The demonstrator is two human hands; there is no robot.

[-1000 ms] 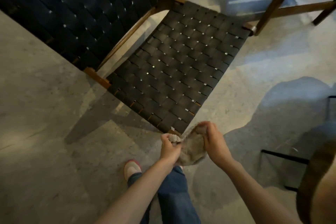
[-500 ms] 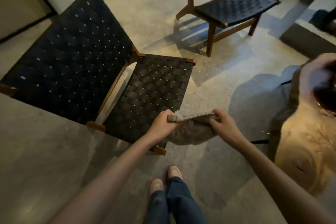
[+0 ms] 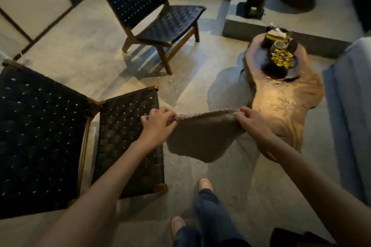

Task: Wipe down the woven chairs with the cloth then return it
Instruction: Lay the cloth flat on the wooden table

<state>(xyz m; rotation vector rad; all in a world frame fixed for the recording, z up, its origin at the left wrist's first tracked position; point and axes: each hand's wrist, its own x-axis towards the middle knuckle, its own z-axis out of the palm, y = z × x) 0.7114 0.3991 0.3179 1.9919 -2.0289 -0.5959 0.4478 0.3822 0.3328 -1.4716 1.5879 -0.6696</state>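
A grey-brown cloth (image 3: 202,138) hangs stretched by its top corners beside the near woven chair (image 3: 124,122); the far chair (image 3: 170,22) stands upright.

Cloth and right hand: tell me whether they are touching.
Touching. Head view: right hand pinches the cloth at its upper corner, fingers curled over the edge.

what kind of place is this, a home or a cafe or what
Likely a lounge or sitting room; home or guesthouse, I cannot tell. A low woven chair, a second chair beyond it, and a wooden coffee table.
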